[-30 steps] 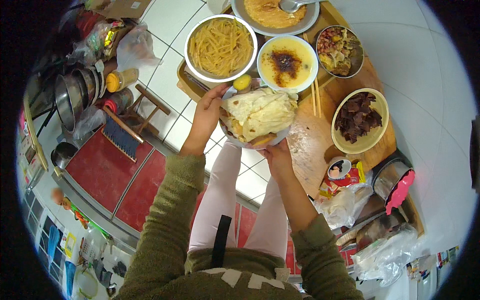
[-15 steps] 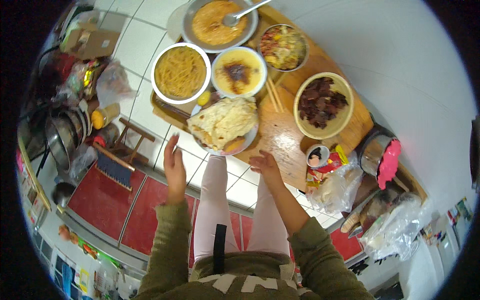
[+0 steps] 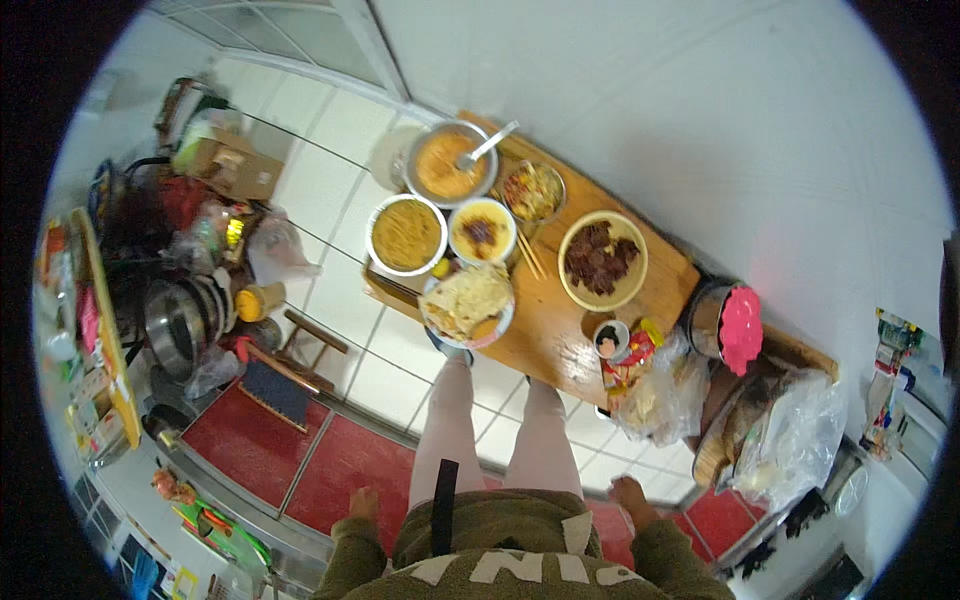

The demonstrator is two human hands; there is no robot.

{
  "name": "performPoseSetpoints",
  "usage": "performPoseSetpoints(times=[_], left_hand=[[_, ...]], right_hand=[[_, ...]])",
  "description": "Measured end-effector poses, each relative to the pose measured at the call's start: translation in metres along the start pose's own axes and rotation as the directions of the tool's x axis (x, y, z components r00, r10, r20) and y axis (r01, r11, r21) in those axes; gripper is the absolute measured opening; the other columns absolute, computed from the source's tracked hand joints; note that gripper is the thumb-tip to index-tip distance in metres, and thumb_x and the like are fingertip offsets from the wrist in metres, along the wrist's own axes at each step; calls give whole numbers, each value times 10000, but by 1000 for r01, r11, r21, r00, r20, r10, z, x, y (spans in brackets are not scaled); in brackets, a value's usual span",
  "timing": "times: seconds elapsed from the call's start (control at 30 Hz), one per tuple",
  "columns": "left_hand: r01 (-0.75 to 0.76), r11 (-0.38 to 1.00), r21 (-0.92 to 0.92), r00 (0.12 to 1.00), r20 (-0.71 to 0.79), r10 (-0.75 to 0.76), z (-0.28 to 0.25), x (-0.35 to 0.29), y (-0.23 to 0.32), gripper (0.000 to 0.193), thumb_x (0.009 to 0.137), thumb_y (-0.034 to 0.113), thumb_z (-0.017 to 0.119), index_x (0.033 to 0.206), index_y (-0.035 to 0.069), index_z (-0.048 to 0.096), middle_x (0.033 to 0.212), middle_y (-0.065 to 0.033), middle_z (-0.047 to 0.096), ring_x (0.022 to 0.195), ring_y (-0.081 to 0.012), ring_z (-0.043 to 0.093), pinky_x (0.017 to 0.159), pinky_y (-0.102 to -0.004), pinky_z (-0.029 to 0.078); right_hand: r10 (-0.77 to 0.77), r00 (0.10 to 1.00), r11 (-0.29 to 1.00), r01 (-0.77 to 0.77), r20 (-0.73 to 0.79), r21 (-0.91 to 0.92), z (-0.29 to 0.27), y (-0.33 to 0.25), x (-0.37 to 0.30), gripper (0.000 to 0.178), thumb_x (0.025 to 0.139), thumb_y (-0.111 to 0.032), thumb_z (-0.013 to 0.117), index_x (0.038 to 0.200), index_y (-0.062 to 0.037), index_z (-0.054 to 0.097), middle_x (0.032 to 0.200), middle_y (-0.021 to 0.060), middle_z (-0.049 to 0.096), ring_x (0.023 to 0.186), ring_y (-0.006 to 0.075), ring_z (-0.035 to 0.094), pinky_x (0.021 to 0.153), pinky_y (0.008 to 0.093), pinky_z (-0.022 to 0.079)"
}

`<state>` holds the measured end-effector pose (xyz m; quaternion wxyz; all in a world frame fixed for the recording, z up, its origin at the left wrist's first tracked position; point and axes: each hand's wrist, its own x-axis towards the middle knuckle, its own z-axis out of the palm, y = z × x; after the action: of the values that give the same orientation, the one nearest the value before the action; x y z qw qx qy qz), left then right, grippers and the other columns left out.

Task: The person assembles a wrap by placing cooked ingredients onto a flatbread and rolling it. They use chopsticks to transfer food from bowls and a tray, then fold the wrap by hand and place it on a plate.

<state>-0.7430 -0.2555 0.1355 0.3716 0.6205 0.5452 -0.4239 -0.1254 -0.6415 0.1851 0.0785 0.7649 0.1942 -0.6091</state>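
My left hand (image 3: 364,503) hangs low beside my left thigh, away from the table. Its fingers are foreshortened, so I cannot tell how they are bent; no object shows in it. Out past my right thigh is my right hand (image 3: 630,498), its fingers loosely apart with nothing visible in them. Ahead, a plate of flatbread (image 3: 468,298) rests at the wooden table's (image 3: 545,335) near edge. Behind it stand a white bowl of yellow noodle-like strips (image 3: 406,236), a bowl of yellow food with a dark brown topping (image 3: 482,232) and a metal basin with orange-yellow food (image 3: 446,166).
Chopsticks (image 3: 531,256) lie near a bowl of dark pieces (image 3: 602,262). A small cup (image 3: 611,340), a red packet (image 3: 628,370) and a pot with a pink cloth (image 3: 741,330) are to the right. A small wooden chair (image 3: 277,392) stands left.
Both my hands have drawn back from beside the flatbread plate down to my sides. My view has pulled back, so the table looks smaller and farther away. The dishes keep their arrangement.
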Motion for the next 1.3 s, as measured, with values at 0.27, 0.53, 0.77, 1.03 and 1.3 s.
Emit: performPoseSetpoints(times=[0.27,0.53,0.77,1.03,1.3], left_hand=[[65,995,-74,995,-74,-70,-16,-42,-9,537,893,351,622,1331,49,550,1285,-217,616,991,-368,669,843,-527,551],[234,809,-539,944,-73,-321,71,-121,41,401,903,307,598,1206,45,577,1180,-202,633,959,-375,658,823,-525,543],[186,565,-804,895,-99,-436,54,-89,90,294,912,269,576,1097,43,601,1088,-188,648,931,-382,649,806,-523,536],[122,317,-941,841,-71,-537,8,-67,43,207,921,225,552,972,40,628,983,-172,665,898,-389,638,787,-521,528],[63,130,-990,748,-39,-663,-51,-47,-65,228,916,232,544,948,41,665,958,-181,682,909,-404,637,802,-514,525]], right_hand=[[-294,949,933,310,-111,184,-28,21,21,249,980,-161,567,1076,66,602,862,178,698,768,270,712,631,378,571],[-292,888,569,460,-355,682,-168,-165,35,330,1041,-295,467,1020,18,567,728,147,623,585,265,646,466,384,513],[-534,738,836,535,-414,-125,-221,-225,17,299,1015,-272,526,1041,25,553,690,187,589,547,279,609,516,409,498],[-573,748,776,626,-335,72,-218,-388,-3,389,1022,-128,508,1370,28,431,948,174,599,680,238,617,589,429,532],[-662,744,749,654,-87,-104,-186,-605,-1,354,1034,-297,546,1214,8,544,963,132,620,733,210,612,626,432,535]])
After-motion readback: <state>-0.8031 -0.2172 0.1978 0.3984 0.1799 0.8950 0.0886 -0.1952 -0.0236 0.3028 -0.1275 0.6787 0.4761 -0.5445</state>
